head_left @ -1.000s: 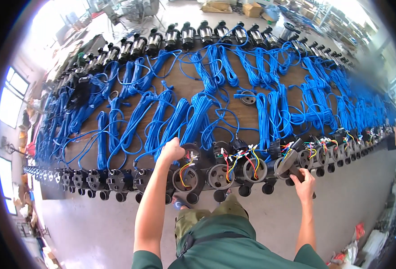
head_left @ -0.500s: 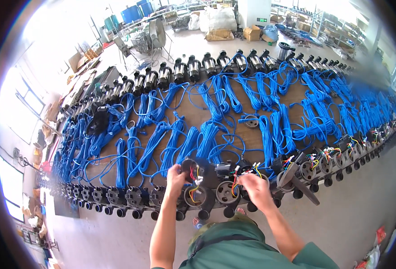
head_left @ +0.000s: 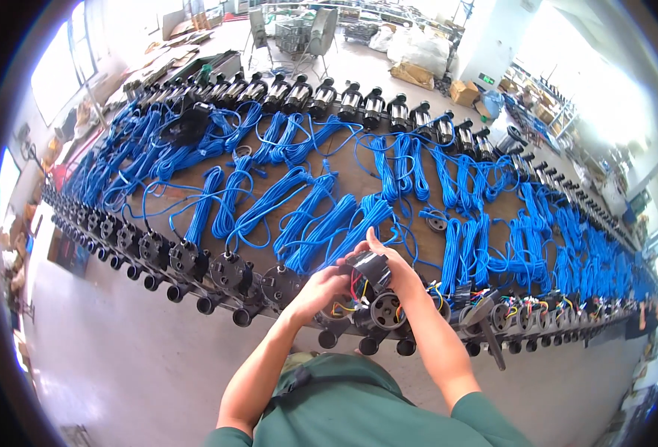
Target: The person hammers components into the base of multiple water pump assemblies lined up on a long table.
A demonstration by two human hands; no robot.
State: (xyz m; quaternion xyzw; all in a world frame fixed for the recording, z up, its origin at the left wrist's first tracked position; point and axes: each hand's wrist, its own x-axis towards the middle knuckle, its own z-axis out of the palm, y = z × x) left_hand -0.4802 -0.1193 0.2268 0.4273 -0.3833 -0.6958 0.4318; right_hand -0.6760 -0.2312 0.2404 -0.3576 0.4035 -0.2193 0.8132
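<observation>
Between my hands is a glossy black cover-like part (head_left: 372,270), held above the near row of black motor housings; its exact kind I cannot make out. My left hand (head_left: 320,293) is closed at its left side, fingers partly hidden. My right hand (head_left: 397,270) grips the other side, thumb pointing up. Red and yellow wires (head_left: 355,289) hang just below the part, close to my left fingers. Under my right wrist sits an open round motor housing (head_left: 387,311) with holes in its face.
Bundles of blue cable (head_left: 310,216) cover the brown table (head_left: 265,249). A far row of steel-and-black pumps (head_left: 350,100) lines the back edge. At right, a dark flat handle-like piece (head_left: 487,328) juts over the near edge. Another person (head_left: 645,316) stands far right.
My right hand has moved left from the wires to the black part. My left hand has shifted right, and both hands have come together. The view has turned.
</observation>
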